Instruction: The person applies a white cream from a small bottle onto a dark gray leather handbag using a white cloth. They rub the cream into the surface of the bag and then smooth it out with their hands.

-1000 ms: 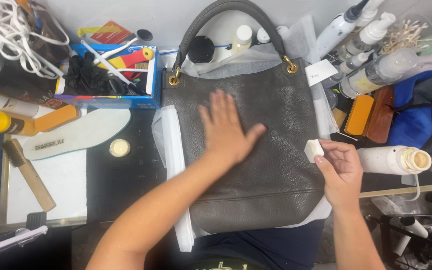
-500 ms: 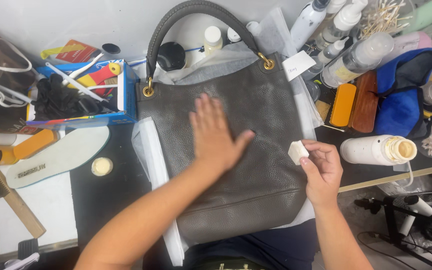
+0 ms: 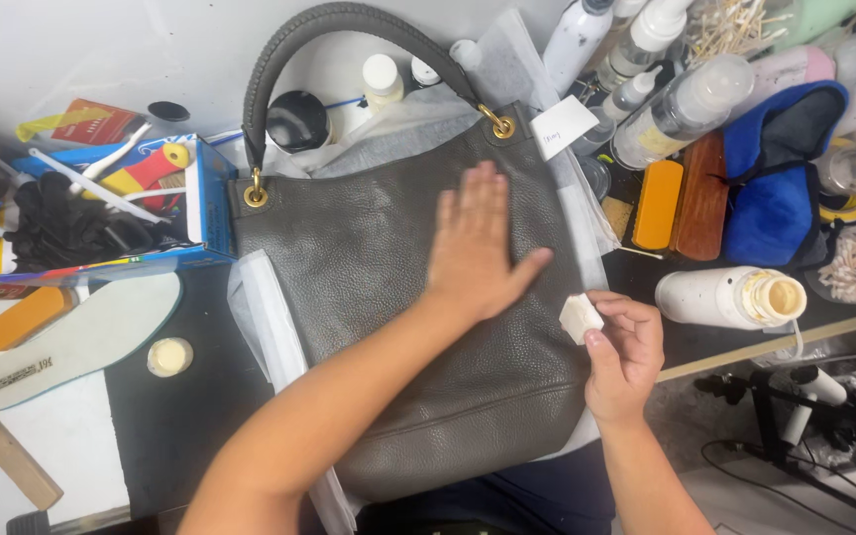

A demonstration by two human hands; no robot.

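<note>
A grey pebbled leather handbag point(image 3: 369, 258) with a curved handle point(image 3: 349, 25) and gold rings lies flat on white wrapping paper point(image 3: 267, 317). My left hand point(image 3: 478, 243) rests palm down on the bag's upper right part, fingers spread. At the bag's right edge, my right hand point(image 3: 624, 355) pinches a small white sponge block point(image 3: 579, 317) between thumb and fingers, touching the edge of the leather.
A blue box of tools point(image 3: 121, 203) and a white insole point(image 3: 76, 337) sit on the left, with a small round tin point(image 3: 169, 357) nearby. Bottles point(image 3: 681, 99), brushes point(image 3: 658, 204), a blue cloth point(image 3: 775, 178) and a lying white bottle point(image 3: 730, 297) crowd the right.
The view has shifted, so the bag sits more central. My left hand stays flat on the bag and my right hand keeps the sponge at the bag's right edge.
</note>
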